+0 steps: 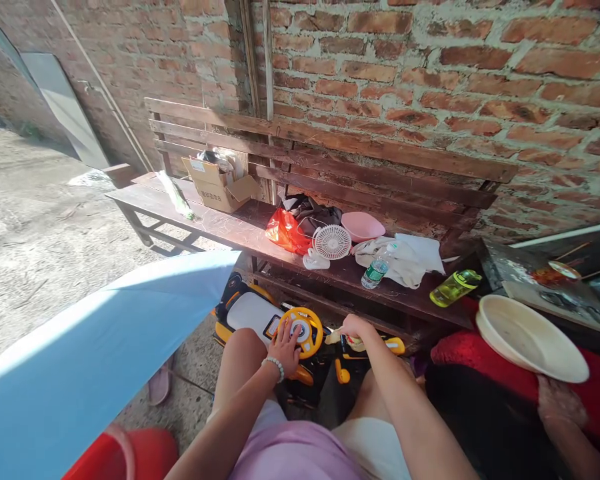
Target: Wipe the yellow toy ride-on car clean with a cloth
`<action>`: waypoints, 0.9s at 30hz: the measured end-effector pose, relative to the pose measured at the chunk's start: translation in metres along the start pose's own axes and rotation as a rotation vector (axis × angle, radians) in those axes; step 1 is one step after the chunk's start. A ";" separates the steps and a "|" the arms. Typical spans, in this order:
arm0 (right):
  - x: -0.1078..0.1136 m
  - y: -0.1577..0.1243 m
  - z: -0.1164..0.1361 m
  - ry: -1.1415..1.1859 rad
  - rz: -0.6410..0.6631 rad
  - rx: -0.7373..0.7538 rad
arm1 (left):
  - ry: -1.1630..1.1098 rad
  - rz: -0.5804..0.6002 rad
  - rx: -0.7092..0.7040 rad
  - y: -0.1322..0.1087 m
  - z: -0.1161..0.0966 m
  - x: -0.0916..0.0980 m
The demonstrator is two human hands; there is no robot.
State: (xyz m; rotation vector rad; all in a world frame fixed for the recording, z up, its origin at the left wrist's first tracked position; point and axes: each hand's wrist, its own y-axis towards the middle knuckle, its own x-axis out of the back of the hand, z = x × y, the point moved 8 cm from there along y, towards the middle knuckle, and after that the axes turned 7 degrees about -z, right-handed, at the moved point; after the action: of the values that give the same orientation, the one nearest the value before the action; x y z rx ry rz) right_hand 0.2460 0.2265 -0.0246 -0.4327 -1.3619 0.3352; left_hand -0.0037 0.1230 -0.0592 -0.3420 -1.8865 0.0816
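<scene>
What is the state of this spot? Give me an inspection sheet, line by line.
surface: dark wooden bench against the wall, scratched and loaded.
job's things: yellow steering wheel on a yellow-and-black toy car, on the floor before the bench.
clutter: cardboard box, red bag, small white fan, pink bowl, water bottle, green bottle, white cloth.
fingers: left hand lies spread on the wheel; right hand curls at a yellow part beside it, grip unclear.
cables: nothing seen.
surroundings: brick wall, blue sheet, another person's hand below a white bowl.
</scene>
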 end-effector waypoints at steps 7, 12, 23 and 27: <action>-0.004 -0.009 -0.006 -0.094 -0.053 -0.059 | -0.008 0.006 -0.001 0.001 -0.001 0.001; 0.002 -0.023 0.000 -0.159 -0.128 -0.118 | -0.006 -0.004 -0.004 0.001 -0.002 0.002; -0.015 -0.100 -0.033 -0.074 -0.312 -0.122 | -0.007 -0.014 -0.004 0.000 -0.004 0.003; -0.026 -0.114 -0.033 -0.046 -0.363 -0.175 | -0.014 -0.008 -0.009 0.001 -0.003 0.001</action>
State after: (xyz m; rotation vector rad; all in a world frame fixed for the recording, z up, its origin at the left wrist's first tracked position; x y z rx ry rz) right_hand 0.2721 0.1113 0.0029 -0.3145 -1.4887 -0.0746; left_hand -0.0013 0.1239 -0.0579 -0.3401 -1.9026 0.0703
